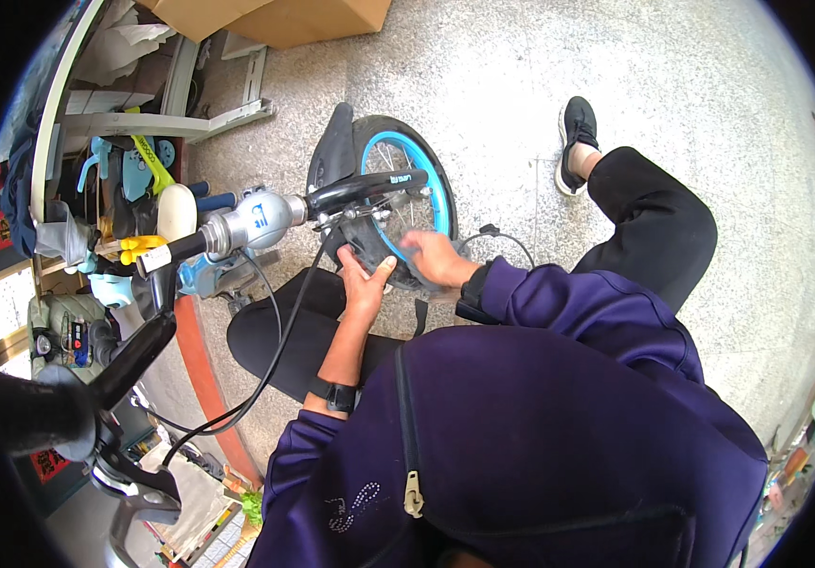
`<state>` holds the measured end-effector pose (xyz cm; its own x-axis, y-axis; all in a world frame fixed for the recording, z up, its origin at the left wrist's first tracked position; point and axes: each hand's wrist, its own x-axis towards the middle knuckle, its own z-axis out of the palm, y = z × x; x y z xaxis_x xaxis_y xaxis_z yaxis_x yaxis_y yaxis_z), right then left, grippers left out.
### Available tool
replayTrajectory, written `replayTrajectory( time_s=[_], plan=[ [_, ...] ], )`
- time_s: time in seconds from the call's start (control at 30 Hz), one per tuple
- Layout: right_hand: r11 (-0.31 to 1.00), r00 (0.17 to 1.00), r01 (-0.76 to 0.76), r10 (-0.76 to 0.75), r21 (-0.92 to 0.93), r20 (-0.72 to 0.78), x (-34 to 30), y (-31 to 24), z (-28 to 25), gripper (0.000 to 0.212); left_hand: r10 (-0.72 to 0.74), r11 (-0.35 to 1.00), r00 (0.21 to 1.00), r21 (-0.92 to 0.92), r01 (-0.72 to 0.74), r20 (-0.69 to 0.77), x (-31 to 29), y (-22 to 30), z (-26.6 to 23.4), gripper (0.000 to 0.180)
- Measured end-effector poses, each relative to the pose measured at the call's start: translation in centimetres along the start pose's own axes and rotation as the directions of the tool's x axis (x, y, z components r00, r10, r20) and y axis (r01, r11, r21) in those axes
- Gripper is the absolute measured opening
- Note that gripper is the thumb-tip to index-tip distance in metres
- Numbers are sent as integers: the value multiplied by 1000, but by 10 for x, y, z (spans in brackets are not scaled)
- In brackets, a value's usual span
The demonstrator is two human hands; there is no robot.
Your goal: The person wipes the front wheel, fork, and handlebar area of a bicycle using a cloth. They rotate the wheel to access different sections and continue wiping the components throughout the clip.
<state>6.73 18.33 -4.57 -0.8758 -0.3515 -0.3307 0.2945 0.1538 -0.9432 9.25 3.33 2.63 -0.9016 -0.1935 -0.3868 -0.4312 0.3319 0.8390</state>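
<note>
In front of the person, the wheel (437,178) stretches its long axis away from the body, beyond both hands. The left hand (364,292), thumb and fingers spread, touches its near edge; the right hand (438,260), just beside, is blurred, so I cannot tell its grip.

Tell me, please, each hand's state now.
Left hand: thumb spread, at the black tire; grip unclear.
Right hand: blurred near the blue rim; cannot tell.

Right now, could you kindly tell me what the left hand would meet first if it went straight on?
Most likely the left hand would meet the black tire, which it seems to touch; exact depth is unclear.
</note>
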Motion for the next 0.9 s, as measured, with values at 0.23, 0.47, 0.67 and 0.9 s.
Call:
replayTrajectory(
  time_s=[0.23, 0.47, 0.67, 0.9],
  plan=[
    [941, 949, 313, -315, -133, 4, -8, 43, -16, 28, 44, 996, 998, 76, -47, 40, -2, -1, -5, 68],
    [922, 930, -281, 330, 265, -164, 8, 30, -41, 18, 60, 998, 998, -36, -59, 35, 1, -5, -1, 69],
    [950, 987, 6, 45, 312, -155, 0, 4, 10, 20, 63, 998, 998, -14, -63, 28, 4, -10, -1, 71],
    [946, 999, -46, 42, -322, -19, -12, 76, -24, 14, 77, 996, 997, 43, -76, -10, 10, -13, -2, 75]
  ],
)
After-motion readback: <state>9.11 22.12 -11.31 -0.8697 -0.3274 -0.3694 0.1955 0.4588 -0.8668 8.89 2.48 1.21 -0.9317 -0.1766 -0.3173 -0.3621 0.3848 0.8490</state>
